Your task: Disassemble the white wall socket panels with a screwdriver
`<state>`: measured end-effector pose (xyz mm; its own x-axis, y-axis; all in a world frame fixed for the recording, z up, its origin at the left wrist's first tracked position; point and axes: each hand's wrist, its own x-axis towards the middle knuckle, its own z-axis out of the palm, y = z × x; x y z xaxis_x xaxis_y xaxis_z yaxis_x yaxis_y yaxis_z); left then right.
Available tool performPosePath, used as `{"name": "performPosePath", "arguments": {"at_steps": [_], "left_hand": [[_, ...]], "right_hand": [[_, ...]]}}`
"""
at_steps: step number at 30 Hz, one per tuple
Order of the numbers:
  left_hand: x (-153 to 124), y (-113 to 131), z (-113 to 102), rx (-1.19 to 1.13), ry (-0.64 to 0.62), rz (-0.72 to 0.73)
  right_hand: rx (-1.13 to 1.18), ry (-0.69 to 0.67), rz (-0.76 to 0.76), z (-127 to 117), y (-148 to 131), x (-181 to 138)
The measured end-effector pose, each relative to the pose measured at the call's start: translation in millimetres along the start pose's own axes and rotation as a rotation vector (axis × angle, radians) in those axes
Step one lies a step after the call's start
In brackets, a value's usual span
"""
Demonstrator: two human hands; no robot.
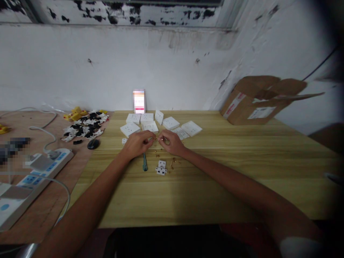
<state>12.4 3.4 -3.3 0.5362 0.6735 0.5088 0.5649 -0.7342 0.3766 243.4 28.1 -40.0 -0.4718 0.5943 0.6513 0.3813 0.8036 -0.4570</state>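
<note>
My left hand (138, 143) is closed around a screwdriver whose dark green handle (145, 164) sticks out toward me below the palm. My right hand (172, 142) is pinched on something tiny next to the screwdriver's tip; I cannot make out what. Both hands meet over the wooden table (215, 179). Just in front of them lie a small white socket insert (161, 167) and several tiny brass bits (173, 162). Behind the hands several white socket faceplates (150, 123) are spread out.
A pile of black, white and yellow small parts (84, 125) lies at the left, with a black mouse-like object (93, 143) beside it. A white power strip (40, 168) with cables sits on the left table. An open cardboard box (258, 100) leans at the back right. A phone (139, 101) stands against the wall.
</note>
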Motion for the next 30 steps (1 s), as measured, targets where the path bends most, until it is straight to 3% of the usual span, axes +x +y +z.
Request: {"name": "performPosePath", "arguments": {"at_steps": [11, 30], "left_hand": [[0, -6, 5, -0.062, -0.001, -0.085], [0, -21, 6, -0.045, 0.068, -0.099]], "right_hand": [[-0.026, 0.006, 0.004, 3, 3, 1], [-0.026, 0.026, 0.009, 0, -2, 3]]}}
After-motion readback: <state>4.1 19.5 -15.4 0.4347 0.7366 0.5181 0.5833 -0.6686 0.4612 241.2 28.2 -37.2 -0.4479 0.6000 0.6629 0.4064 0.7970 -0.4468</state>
